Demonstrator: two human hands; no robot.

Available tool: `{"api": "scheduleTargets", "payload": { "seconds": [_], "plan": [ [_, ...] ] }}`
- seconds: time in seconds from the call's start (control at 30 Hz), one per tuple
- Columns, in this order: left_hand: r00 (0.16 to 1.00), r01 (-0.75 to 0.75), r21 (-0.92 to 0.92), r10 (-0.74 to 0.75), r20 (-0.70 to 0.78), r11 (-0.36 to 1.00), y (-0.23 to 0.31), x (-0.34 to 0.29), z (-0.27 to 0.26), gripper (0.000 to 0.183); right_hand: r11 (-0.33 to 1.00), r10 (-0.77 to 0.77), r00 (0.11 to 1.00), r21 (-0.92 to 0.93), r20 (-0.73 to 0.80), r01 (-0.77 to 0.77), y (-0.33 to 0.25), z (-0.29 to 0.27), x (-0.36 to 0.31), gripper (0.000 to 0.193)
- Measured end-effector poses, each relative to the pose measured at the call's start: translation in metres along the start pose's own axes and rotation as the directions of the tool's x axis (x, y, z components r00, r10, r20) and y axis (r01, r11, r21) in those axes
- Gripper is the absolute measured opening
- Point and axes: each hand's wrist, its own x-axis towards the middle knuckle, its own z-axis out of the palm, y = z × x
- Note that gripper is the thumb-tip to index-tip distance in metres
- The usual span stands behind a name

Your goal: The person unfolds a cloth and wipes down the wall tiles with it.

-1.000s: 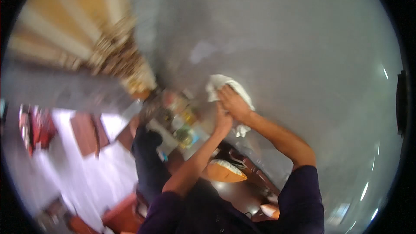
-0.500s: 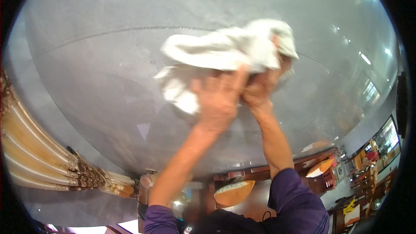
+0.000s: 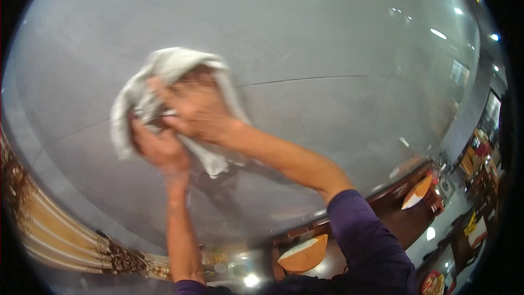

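Observation:
A crumpled white cloth (image 3: 180, 59) lies against a large glossy grey wall panel (image 3: 327, 27), left of the middle. My left hand (image 3: 164, 150) is closed on the cloth's lower left part, its fingers partly tucked into the folds. Above and to the right of it, my right hand (image 3: 199, 106) presses into the bunched cloth; its fingers curl on the fabric and are smeared by motion. One loose end of the cloth hangs below the right wrist. Both forearms reach up from the lower edge, in dark purple sleeves.
A thin seam (image 3: 322, 78) crosses the panel. Gathered gold curtains (image 3: 60, 229) hang at the lower left. Along the panel's foot runs a dark wooden cabinet (image 3: 404, 224) bearing two orange-and-white pieces, one of them a boat-shaped piece (image 3: 303, 255). Furniture stands at the far right.
Both hands have moved left across the panel with the cloth, the left one also slightly down. The right forearm now slants leftward. The room's view has shifted a little.

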Motion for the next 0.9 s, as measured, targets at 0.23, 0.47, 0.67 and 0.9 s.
{"api": "scheduleTargets", "payload": {
  "seconds": [0.23, 0.47, 0.67, 0.9],
  "plan": [
    [0.971, -0.226, 0.156, 0.234, -0.037, 0.962, 0.064, 0.051, 0.068, 0.057, 0.983, -0.010, 0.970, -0.181, -0.244, -0.035, 0.078, -0.073, 0.050, 0.074],
    [0.747, -0.638, -0.291, 0.664, -0.010, 0.713, 0.286, 0.023, 0.185, 0.044, 0.755, 0.173, 0.909, -0.541, -0.380, -0.370, 0.210, -0.281, -0.050, 0.075],
    [0.494, -0.814, -0.254, 0.853, 0.170, 0.522, 0.381, -0.080, 0.257, 0.047, 0.602, 0.388, 0.720, -0.434, -0.575, -0.670, 0.261, -0.356, -0.214, 0.071],
    [0.678, -0.389, -0.436, 0.573, 0.461, 0.811, 0.208, -0.246, 0.179, 0.038, 0.712, 0.598, 0.760, -0.266, -0.254, -0.649, 0.116, -0.245, -0.324, 0.074]
  ]
}}
